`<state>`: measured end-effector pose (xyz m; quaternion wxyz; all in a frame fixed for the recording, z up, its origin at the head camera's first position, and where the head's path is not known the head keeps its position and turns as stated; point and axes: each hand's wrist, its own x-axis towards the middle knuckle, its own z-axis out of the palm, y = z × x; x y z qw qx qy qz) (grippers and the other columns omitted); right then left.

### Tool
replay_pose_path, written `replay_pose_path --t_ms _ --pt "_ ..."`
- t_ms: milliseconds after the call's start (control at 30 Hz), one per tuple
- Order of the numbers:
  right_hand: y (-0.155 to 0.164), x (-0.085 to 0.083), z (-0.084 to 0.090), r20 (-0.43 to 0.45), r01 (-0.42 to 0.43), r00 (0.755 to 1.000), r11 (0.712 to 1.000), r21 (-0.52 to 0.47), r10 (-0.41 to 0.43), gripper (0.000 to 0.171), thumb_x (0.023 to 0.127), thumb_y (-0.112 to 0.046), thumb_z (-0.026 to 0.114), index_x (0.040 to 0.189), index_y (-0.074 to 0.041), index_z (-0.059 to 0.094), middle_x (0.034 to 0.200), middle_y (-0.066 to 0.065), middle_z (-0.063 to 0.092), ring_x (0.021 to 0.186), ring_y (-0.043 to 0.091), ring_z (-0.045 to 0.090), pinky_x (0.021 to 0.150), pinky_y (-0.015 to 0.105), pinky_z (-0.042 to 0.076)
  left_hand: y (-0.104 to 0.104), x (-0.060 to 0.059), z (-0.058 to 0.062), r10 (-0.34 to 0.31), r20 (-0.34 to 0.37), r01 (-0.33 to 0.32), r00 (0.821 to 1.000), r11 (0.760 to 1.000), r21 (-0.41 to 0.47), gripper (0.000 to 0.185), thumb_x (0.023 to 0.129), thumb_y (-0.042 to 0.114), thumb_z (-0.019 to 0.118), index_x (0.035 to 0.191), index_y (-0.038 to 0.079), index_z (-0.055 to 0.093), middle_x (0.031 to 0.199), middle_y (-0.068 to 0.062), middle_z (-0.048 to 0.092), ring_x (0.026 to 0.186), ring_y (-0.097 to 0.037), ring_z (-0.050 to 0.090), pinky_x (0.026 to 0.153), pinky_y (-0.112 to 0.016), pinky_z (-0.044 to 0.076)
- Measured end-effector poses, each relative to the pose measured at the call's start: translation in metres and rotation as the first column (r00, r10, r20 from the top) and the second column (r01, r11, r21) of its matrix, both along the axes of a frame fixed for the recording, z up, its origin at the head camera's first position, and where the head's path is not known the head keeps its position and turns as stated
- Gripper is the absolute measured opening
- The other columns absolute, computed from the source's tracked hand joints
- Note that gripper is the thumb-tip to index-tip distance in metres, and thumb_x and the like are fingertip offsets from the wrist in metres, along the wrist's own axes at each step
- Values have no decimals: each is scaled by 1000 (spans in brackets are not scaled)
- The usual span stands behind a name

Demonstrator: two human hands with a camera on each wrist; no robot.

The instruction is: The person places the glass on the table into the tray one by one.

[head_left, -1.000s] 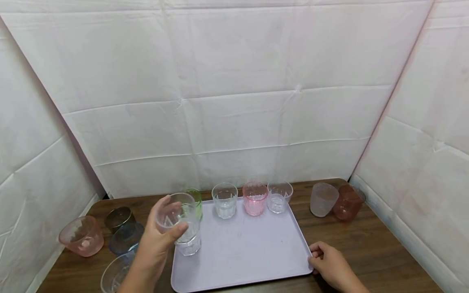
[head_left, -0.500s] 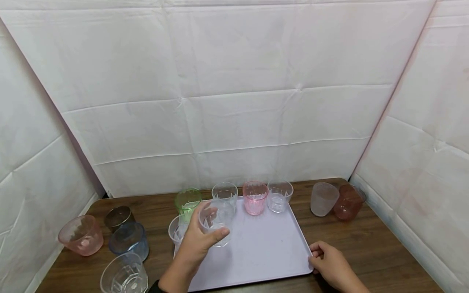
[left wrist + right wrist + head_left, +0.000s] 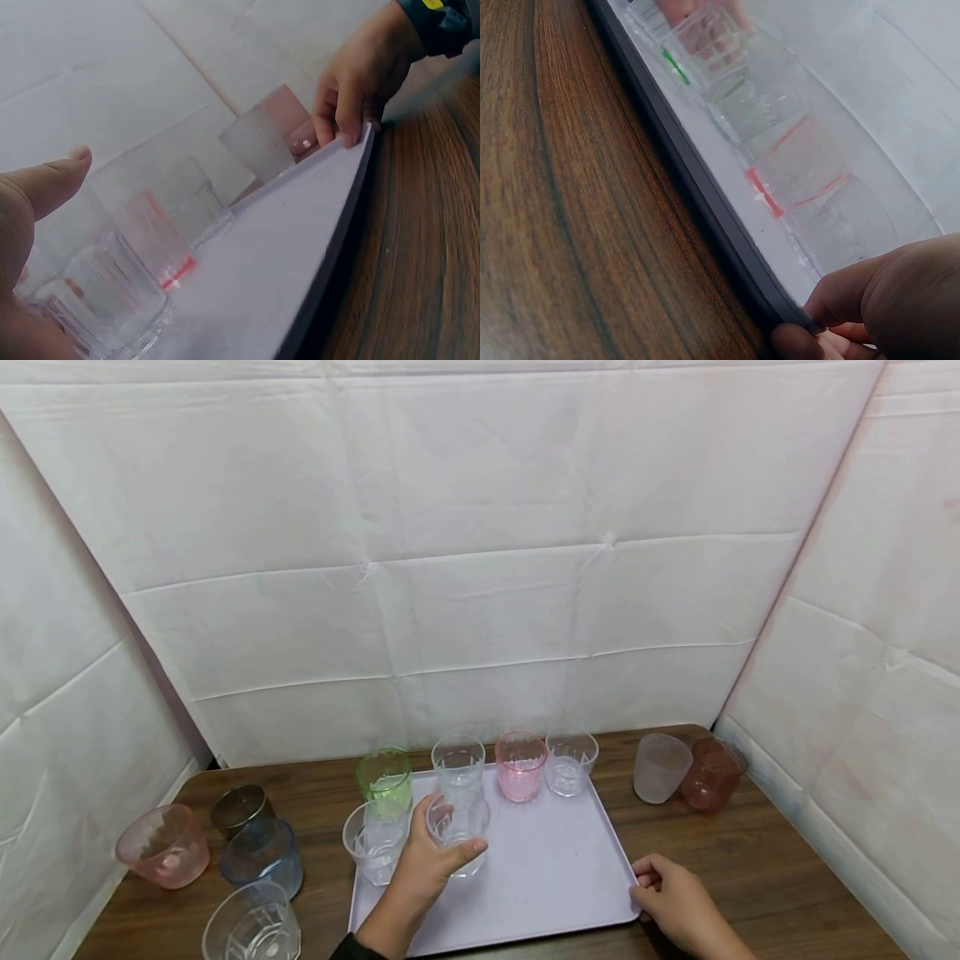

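Observation:
In the head view my left hand (image 3: pixel 422 870) grips a clear drinking glass (image 3: pixel 467 828), its base low over the lavender tray (image 3: pixel 555 881). The left wrist view has the glass (image 3: pixel 120 292) upright, with the thumb on its near side. My right hand (image 3: pixel 675 897) pinches the tray's right edge near the front corner. Along the tray's back stand a green glass (image 3: pixel 386 777), a clear glass (image 3: pixel 458 760), a pink glass (image 3: pixel 521 768) and another clear glass (image 3: pixel 570 768). One more clear glass (image 3: pixel 371 847) sits at the tray's left side, beside the left hand.
Left of the tray, the wooden table (image 3: pixel 330 868) bears a pink tumbler (image 3: pixel 168 852), a dark brown glass (image 3: pixel 243 810), a blue glass (image 3: pixel 264 860) and a clear glass (image 3: pixel 258 931). On the right stand a frosted glass (image 3: pixel 662 768) and a red one (image 3: pixel 711 777). White cloth walls surround the table.
My left hand has carried the clear glass rightward from above the tray's left side and lowered it toward the tray's middle left. The right hand has stayed on the tray edge.

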<state>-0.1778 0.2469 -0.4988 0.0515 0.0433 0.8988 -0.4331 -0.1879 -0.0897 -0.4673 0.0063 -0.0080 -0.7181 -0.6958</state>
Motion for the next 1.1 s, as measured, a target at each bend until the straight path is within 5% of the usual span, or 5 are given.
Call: replay_pose_path --t_ms 267,600,833,1000,1100 --pt "-1 1 1 -6 -4 1000 1000 -10 4 18 83 2 65 101 2 65 80 5 58 66 17 57 56 28 51 0 -7 -14 36 -28 -37 999 999 -38 103 76 21 90 152 4 23 151 -25 40 141 -41 35 112 -55 31" --pt "0 1 1 1 3 1000 1000 -5 -3 18 83 2 66 101 2 65 80 5 58 67 18 57 57 28 51 -1 -5 -16 36 -26 -39 999 991 -128 107 79 28 88 158 9 17 154 -29 35 142 -47 34 113 -62 27" --pt "0 1 0 -10 0 1000 1000 -2 0 19 82 2 66 101 2 65 80 5 58 66 17 57 56 28 51 -6 11 -15 30 -10 -31 1000 969 -247 98 86 23 79 158 -3 17 155 -36 31 145 -52 26 115 -66 19" --pt "0 0 0 -4 -2 1000 1000 -11 2 20 82 2 65 102 3 64 81 5 58 66 17 57 56 28 52 -14 28 -10 -33 71 50 997 965 -258 98 91 25 74 154 -15 11 158 -39 16 146 -53 19 116 -62 21" --pt "0 0 0 3 -1 1000 1000 -12 1 20 82 2 66 103 3 64 81 6 58 67 18 58 57 29 52 -22 38 -7 -98 82 116 992 959 -259 93 94 25 71 151 -20 14 155 -42 21 143 -54 26 115 -59 27"
